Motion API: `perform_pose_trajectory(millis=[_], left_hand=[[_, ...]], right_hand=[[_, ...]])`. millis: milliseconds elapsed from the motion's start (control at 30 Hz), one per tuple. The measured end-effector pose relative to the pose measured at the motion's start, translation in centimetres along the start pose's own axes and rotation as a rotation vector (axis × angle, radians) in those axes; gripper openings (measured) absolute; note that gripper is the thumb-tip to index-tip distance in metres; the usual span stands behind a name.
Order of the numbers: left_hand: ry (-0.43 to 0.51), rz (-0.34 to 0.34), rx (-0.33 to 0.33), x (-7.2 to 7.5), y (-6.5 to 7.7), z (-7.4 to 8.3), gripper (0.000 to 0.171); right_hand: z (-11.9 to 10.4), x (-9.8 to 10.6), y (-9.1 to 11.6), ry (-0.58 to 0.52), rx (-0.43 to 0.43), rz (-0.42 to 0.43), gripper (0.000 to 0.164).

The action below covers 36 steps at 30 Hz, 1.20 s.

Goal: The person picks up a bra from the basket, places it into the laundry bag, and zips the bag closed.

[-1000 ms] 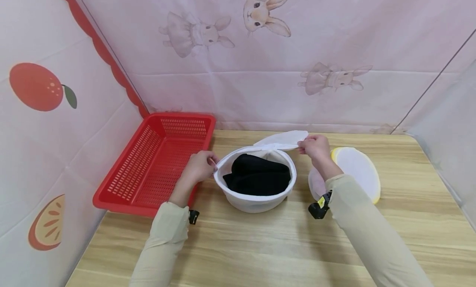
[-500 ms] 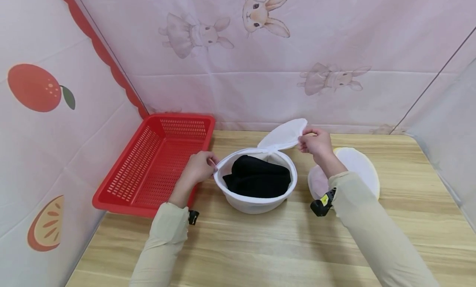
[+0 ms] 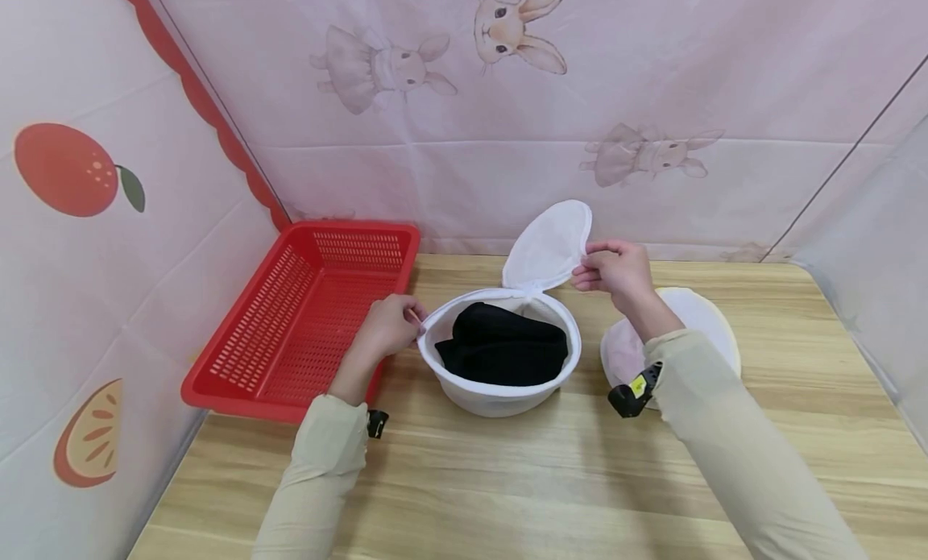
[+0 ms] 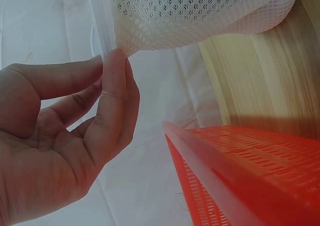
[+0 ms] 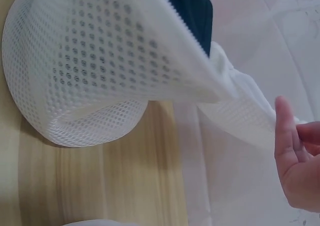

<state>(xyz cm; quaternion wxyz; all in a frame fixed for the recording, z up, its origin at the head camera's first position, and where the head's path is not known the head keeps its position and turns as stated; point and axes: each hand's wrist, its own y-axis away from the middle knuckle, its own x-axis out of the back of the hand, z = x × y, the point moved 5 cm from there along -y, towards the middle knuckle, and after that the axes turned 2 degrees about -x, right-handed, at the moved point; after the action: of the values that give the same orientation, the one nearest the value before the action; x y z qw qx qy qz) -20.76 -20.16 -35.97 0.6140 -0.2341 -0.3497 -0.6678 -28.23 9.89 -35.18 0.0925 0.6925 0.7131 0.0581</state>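
A white mesh laundry bag [image 3: 493, 403] with a zippered rim stands unzipped on the table, its flap lid [image 3: 547, 246] raised at the back. Folded black cloth [image 3: 507, 346] lies inside it. At the left rim, my left hand [image 3: 389, 325] pinches the zipper edge between thumb and fingers; the left wrist view shows this hand [image 4: 75, 131] beside the zipper tape [image 4: 101, 20]. My right hand [image 3: 616, 271] pinches the lid's right edge and holds it up. In the right wrist view, the dark cloth [image 5: 192, 10] shows past the bag's zipper.
A red perforated plastic basket [image 3: 290, 334] stands left of the bag, behind my left forearm. To the right, partly under my right arm, lies a flat round white piece with yellow trim [image 3: 699, 326]. Printed fabric walls [image 3: 464, 181] border the wooden table [image 3: 493, 487].
My right hand has lifted the lid from lying low toward the back to standing more upright. My left hand stays at the rim; the black cloth has not moved.
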Motion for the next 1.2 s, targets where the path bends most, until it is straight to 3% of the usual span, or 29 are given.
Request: perform_pose_trajectory(millis=[467,700,933,1200], left_hand=[[0.073,-0.009,-0.007,-0.2,0.1,0.0,0.005],[0.208,-0.029,0.010,-0.6,-0.3,-0.6,0.007],[0.368,-0.067,0.061,-0.9,-0.3,-0.8,0.012],[0.446,-0.073,0.081,-1.0,-0.3,-0.8,0.014]], right_hand=[[-2.0,-0.7,1.4,-0.082,-0.014,-0.168,0.012],[-2.6,-0.8,2.2,-0.098,-0.008,-0.227,0.008],[-2.9,-0.7,2.7,-0.116,-0.018,-0.292,0.018],[-2.7,-0.4,3.1,-0.019,-0.016,-0.291,0.018]])
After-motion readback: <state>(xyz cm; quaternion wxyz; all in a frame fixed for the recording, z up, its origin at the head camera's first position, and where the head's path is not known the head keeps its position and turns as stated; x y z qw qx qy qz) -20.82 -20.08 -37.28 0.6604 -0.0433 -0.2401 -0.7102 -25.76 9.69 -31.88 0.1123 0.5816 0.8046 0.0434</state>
